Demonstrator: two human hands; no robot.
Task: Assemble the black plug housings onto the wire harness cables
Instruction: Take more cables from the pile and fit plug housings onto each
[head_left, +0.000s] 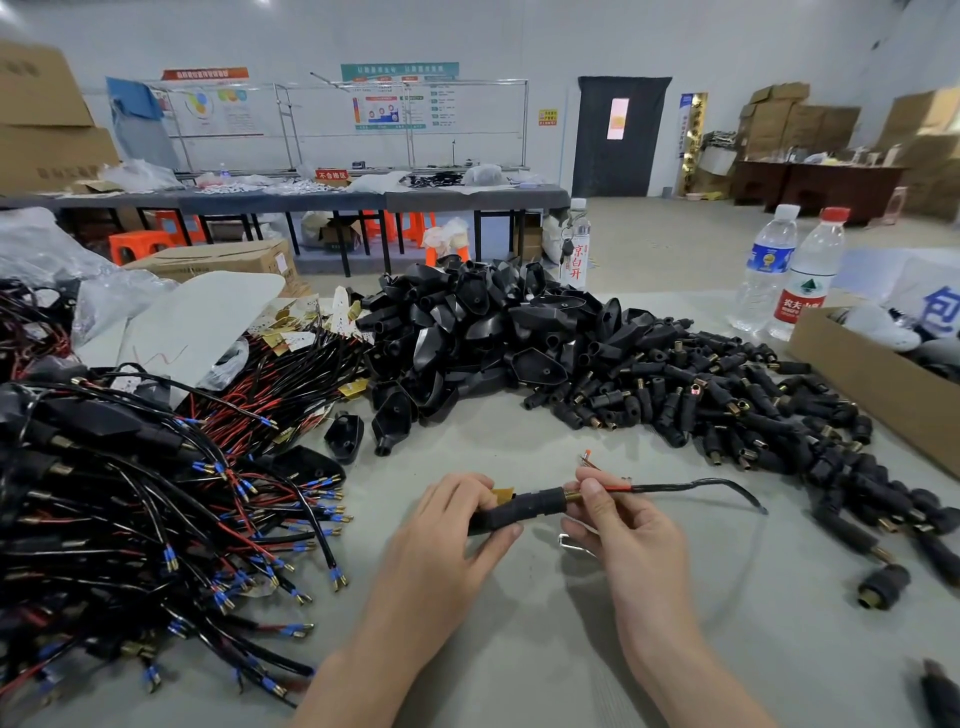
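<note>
Two hands meet over the near middle of the grey table (545, 639), forearms reaching in from the near edge. The left hand (447, 525) curls its fingers and thumb round a black plug housing (524, 509), held roughly level. The right hand (618, 525) pinches the cable (701, 486) between thumb and forefinger, just at the housing's brass right end; the cable trails off rightward. Loose housings (467, 332) are heaped farther back, with wire harnesses (156, 519) at left.
</note>
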